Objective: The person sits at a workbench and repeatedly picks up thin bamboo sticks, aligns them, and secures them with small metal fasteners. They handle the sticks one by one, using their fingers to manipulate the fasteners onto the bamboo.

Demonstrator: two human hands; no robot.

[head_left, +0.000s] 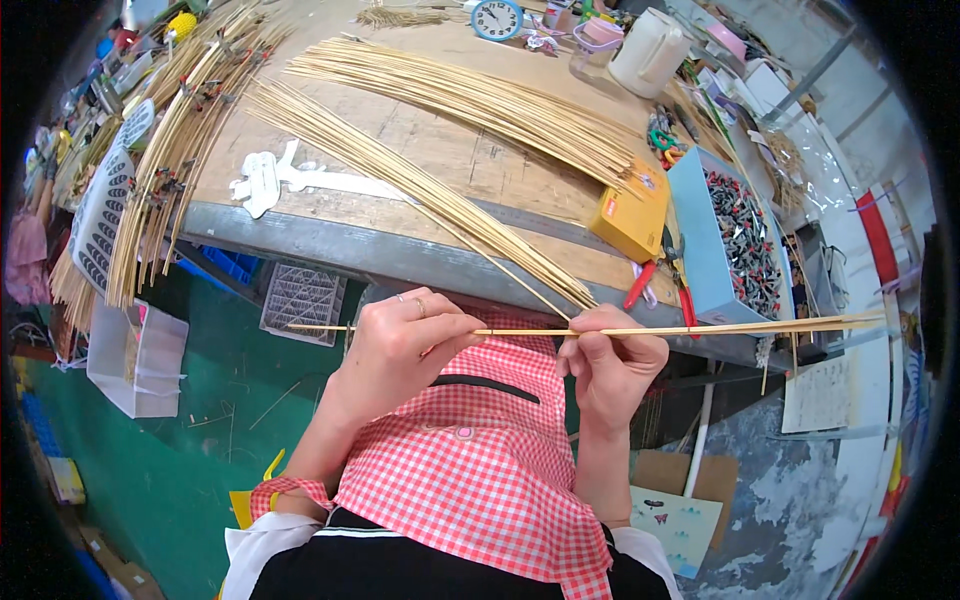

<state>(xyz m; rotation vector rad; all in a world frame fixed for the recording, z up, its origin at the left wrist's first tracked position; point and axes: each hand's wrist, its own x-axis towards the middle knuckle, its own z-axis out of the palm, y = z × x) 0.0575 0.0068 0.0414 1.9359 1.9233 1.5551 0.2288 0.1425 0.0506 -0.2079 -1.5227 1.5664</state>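
Note:
My left hand (pixel 405 345) and my right hand (pixel 612 362) hold a thin bundle of bamboo strips (pixel 525 332) level in front of the apron. Both hands pinch it between thumb and fingertips, a short way apart. The strips fan slightly at the right end, beyond my right hand; a narrow end sticks out left of my left hand. Small dark marks show on the bundle. Just beyond my right hand, a row of loose bamboo strips (pixel 430 190) slants over the table's front edge. A larger pile of strips (pixel 470 100) lies farther back.
On the wooden table (pixel 340 215) are a white paper cutout (pixel 262 183), a yellow box (pixel 632 215), red-handled pliers (pixel 640 284) and a blue box (pixel 705 250) of small clips. A clock (pixel 496 19) and a white kettle (pixel 650 52) stand behind. Clipped strip bundles (pixel 185 150) lie left.

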